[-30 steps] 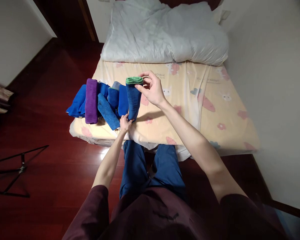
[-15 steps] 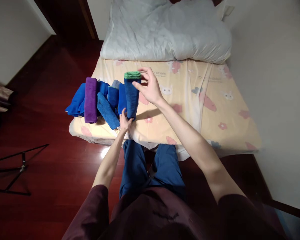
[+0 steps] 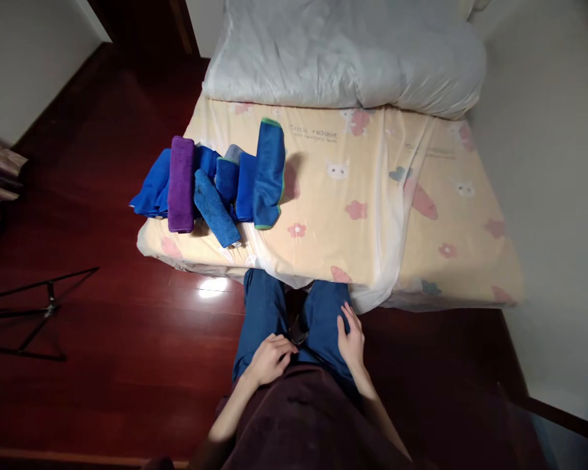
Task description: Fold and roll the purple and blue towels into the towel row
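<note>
My left hand (image 3: 273,359) rests on my left thigh near the lap, its fingers loosely bent and nothing in it. On the other thigh lies my right hand (image 3: 351,336), open, thumb apart from the fingers. Both hands are away from the cloths on the bed. A blue folded towel with green edging (image 3: 268,176) lies at the right end of the pile. Beside it are a plain blue folded towel (image 3: 245,186), a slanted blue rolled towel (image 3: 216,210), a purple folded towel (image 3: 181,186) and loose blue cloth (image 3: 151,189).
The bed (image 3: 362,241) has a yellow printed sheet under a thin translucent cover. Grey-white bedding (image 3: 343,55) is heaped at its back. A black metal stand (image 3: 49,307) is on the red floor at left. A wall (image 3: 549,196) borders the right side.
Both hands have let go of the green-edged towel and drawn back to my thighs. That towel, held upright before, now lies against the pile's right side. The view has shifted slightly.
</note>
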Motion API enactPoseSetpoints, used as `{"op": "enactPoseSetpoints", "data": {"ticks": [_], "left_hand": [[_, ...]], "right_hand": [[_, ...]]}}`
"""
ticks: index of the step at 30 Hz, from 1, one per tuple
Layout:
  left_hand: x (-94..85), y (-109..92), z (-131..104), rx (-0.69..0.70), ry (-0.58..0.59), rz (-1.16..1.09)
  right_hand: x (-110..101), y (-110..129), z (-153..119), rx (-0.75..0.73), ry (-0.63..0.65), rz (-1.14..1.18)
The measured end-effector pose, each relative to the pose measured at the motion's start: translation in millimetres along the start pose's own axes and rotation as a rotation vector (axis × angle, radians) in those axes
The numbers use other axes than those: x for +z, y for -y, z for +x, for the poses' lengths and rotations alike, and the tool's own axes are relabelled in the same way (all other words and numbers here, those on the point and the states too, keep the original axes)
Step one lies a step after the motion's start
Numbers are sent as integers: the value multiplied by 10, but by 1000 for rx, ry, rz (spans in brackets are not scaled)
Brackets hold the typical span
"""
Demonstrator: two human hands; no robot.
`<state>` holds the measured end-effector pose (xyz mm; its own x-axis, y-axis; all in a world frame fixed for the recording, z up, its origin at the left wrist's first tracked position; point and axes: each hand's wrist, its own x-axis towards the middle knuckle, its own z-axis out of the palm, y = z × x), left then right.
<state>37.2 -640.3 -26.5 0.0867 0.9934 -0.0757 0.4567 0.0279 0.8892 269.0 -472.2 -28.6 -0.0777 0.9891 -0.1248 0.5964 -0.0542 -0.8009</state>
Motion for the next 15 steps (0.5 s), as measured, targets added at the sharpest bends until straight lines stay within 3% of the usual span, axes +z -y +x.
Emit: {"op": "enactPoseSetpoints", "data": {"ticks": [2, 5, 9, 12, 15], "left_hand": [[-48, 30, 97, -40, 92, 93], [-211, 68, 426, -37, 197, 231], [-363, 70, 693, 25, 363, 471], [-360, 41, 614, -5, 340, 564], [-289, -17, 452, -53, 281, 589]], "right_hand": [[-170, -349, -442, 92, 38, -60], [-258, -544, -695, 173, 76, -125], [-99, -462, -571, -8, 67, -251], [39, -314, -464, -136, 54, -419], [79, -193, -416, -159, 82, -560]]}}
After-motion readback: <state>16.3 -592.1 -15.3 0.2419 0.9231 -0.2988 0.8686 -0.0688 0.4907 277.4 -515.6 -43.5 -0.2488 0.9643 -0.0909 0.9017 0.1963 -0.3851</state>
